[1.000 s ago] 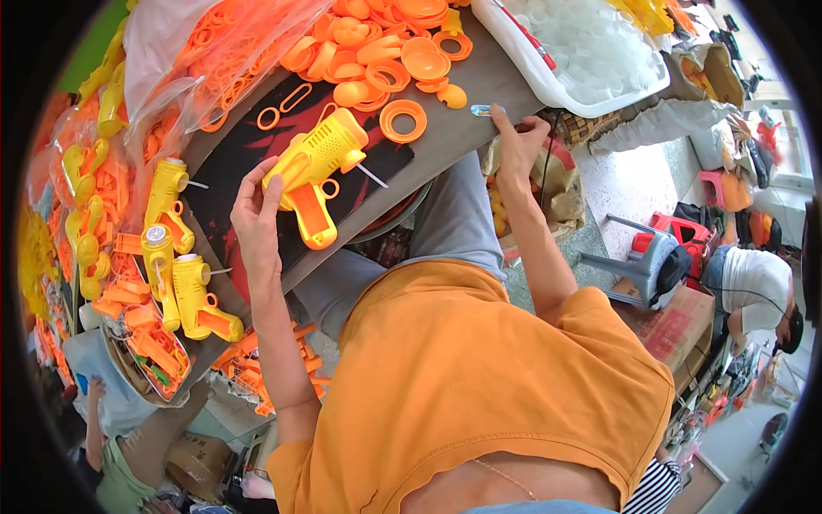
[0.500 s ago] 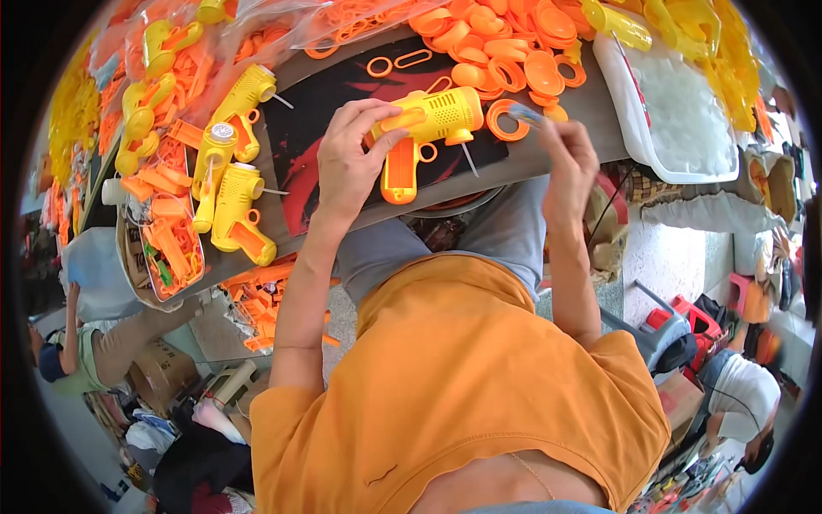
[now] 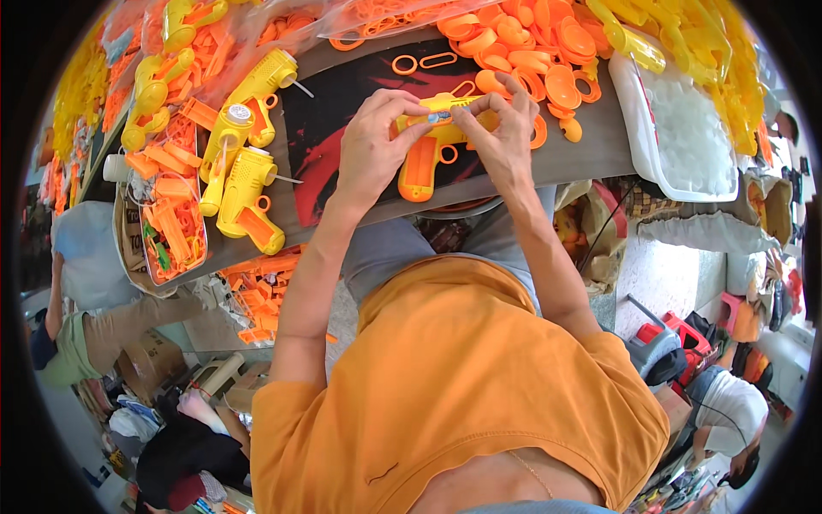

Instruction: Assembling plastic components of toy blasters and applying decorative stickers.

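A yellow toy gun [image 3: 419,170] with an orange handle lies on a black and red sheet [image 3: 325,128], its barrel side partly hidden by my hands. My left hand [image 3: 377,141] grips the rear of its body, thumb and fingers pinched there. From the other side my right hand [image 3: 503,137] reaches over the front of the body. Its thumb and forefinger pinch the edge of a small blue sticker [image 3: 440,116], which lies against the yellow side between both thumbs. An orange ring [image 3: 405,64] and an orange oval loop [image 3: 438,60] rest just beyond the gun.
Several yellow toy guns [image 3: 244,201] lie at the left beside a box of orange parts [image 3: 175,236]. Orange rings and caps [image 3: 561,86] pile up at the back. A white tub [image 3: 638,128] of clear pieces stands right. Other people [image 3: 728,411] are around the floor.
My right hand has come left from beside the gun, bringing the sticker onto its body. My left hand stays on the gun. The whole view has shifted slightly.
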Tool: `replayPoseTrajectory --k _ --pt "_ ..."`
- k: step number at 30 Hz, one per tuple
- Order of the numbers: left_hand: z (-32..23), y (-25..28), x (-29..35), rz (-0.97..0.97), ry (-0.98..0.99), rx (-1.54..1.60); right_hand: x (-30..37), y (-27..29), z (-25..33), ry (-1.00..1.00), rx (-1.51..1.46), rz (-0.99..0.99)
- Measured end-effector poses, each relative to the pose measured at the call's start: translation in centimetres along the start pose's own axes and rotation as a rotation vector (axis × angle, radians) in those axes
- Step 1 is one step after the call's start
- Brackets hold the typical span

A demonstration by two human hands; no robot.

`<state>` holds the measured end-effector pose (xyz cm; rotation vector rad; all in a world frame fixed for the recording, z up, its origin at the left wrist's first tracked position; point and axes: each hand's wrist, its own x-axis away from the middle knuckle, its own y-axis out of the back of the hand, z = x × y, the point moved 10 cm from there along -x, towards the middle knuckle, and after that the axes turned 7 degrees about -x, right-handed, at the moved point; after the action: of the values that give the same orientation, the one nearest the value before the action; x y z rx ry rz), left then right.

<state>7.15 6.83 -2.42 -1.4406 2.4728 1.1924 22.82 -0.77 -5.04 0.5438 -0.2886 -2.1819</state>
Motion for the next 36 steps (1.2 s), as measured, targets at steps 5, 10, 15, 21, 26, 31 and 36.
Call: replayPoseTrajectory --k 5,10,15,21,26,31,36 --pt "-0.2 -0.2 -0.2 0.054 -0.009 -0.088 0.0 1.0 1.0 0.122 0.156 -0.028" --pt "0.3 -0.1 -0.1 0.051 0.02 -0.064 0.0 0.3 1.5 0.122 0.163 0.006" --pt "0.9 -0.3 -0.1 0.054 0.002 -0.055 -0.2 0.5 2.2 0.135 0.239 0.045" --pt "3.3 -1.0 0.4 0.135 0.131 0.283 1.2 -1.5 6.2 0.6 0.241 0.341" --pt "3.6 -1.1 0.5 0.138 0.152 0.293 2.0 -3.2 6.6 0.652 0.214 0.437" --pt "3.1 -1.0 0.5 0.131 0.12 0.248 2.3 -1.1 5.7 0.651 0.311 0.324" --pt "1.3 0.4 0.9 -0.036 -0.015 0.062 2.7 -1.7 5.7 0.669 0.351 0.357"
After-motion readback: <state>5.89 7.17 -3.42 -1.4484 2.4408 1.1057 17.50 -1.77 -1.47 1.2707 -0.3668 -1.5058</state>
